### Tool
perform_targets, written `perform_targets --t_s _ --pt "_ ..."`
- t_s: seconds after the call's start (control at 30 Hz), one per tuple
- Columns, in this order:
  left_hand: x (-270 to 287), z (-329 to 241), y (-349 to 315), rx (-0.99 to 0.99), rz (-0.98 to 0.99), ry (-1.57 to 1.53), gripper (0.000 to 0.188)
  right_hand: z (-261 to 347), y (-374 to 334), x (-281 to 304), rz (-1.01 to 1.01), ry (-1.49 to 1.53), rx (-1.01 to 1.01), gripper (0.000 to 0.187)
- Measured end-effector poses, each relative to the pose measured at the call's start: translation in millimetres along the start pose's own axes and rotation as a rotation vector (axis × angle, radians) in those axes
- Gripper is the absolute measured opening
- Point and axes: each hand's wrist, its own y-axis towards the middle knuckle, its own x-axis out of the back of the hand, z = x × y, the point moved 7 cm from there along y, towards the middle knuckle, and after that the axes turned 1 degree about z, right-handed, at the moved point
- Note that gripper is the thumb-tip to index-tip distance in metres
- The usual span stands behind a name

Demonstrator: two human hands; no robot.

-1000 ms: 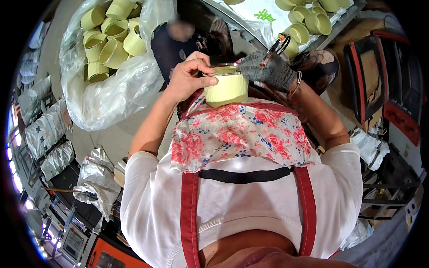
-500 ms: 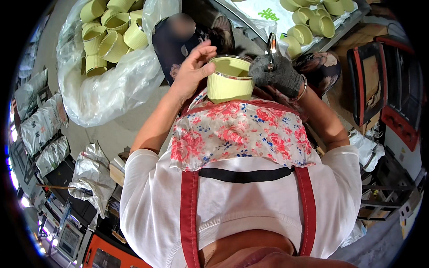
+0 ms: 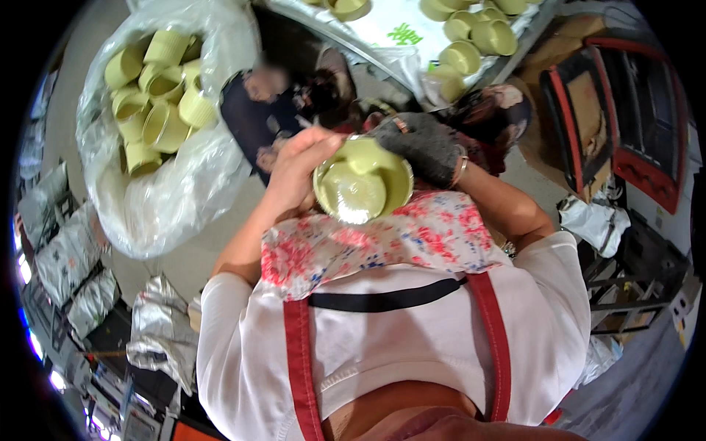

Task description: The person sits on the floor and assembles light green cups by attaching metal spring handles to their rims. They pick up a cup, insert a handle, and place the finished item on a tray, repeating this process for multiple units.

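A pale yellow-green ribbed cup with a shiny rim is held over my lap, its mouth tilted up so the glossy inside shows. My bare left hand is closed on its left side, thumb near the rim. At the cup's upper right, my right hand, in a dark grey glove, is closed around a metal tool. Only a small piece of the tool shows above the glove; its working end is hidden by the hand and cup. Beneath the cup lies my floral apron.
At the left, a clear plastic bag holds several similar cups. A white-covered table at the top carries more cups. Red-and-black frames stand at the right. Silvery packets lie at the lower left.
The cup has tipped from nearly upright so its inside faces up toward me. My left fingers have closed onto it. My right hand has turned, and the tool's shiny loop no longer shows.
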Motion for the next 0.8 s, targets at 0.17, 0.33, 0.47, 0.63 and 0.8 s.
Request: perform_targets --t_s 0.17,0.33,0.47,0.63,0.8 --pt "-0.7 -2.1 2.7 -0.027 0.039 0.059 0.011 6.3 9.4 3.2 0.011 0.056 0.057 0.013" --pt "-9.8 -21.2 5.0 -0.057 -0.004 -0.003 0.013 0.3 27.6 13.0 -0.071 -0.359 0.231 0.014" --pt "36.5 -82.3 -12.8 -0.489 -0.322 0.03 0.036 -47.6 60.3 83.1 -0.397 -0.792 0.222 0.012" --pt "149.7 -158.4 -123.7 -1.038 -1.201 0.285 0.045 -209.6 82.3 227.6 -0.487 -0.892 -0.619 0.04" --pt "149.8 -143.4 -107.9 -1.045 -1.009 0.152 0.025 -369.2 68.8 228.6 -0.124 -0.966 -1.0 0.044"
